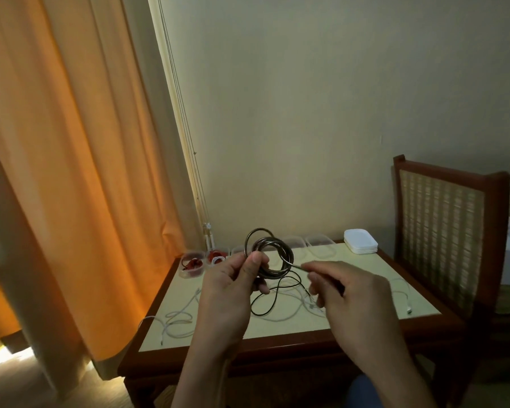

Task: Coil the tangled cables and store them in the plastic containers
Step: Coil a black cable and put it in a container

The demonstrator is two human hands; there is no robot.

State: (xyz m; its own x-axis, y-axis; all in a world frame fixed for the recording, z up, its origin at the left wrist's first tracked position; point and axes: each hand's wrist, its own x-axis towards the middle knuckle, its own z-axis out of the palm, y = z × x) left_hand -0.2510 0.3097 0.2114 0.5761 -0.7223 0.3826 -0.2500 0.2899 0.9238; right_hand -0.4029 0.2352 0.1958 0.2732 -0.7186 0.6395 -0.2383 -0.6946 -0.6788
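My left hand point(233, 285) pinches a coil of grey braided cable point(273, 254) held upright above the table. My right hand point(348, 293) grips the loose end of that same cable just right of the coil. Below the hands a black cable point(273, 300) lies in loose loops on the table point(277, 331), tangled with white cables point(178, 316). At the table's far left stand two clear plastic containers point(192, 265) with red cables inside. Empty clear containers point(320, 245) line the far edge.
A stack of white lids point(360, 241) sits at the table's far right corner. A wooden chair with a woven back point(442, 231) stands right of the table. An orange curtain point(71, 172) hangs on the left. A white plug end point(409, 310) lies near the right edge.
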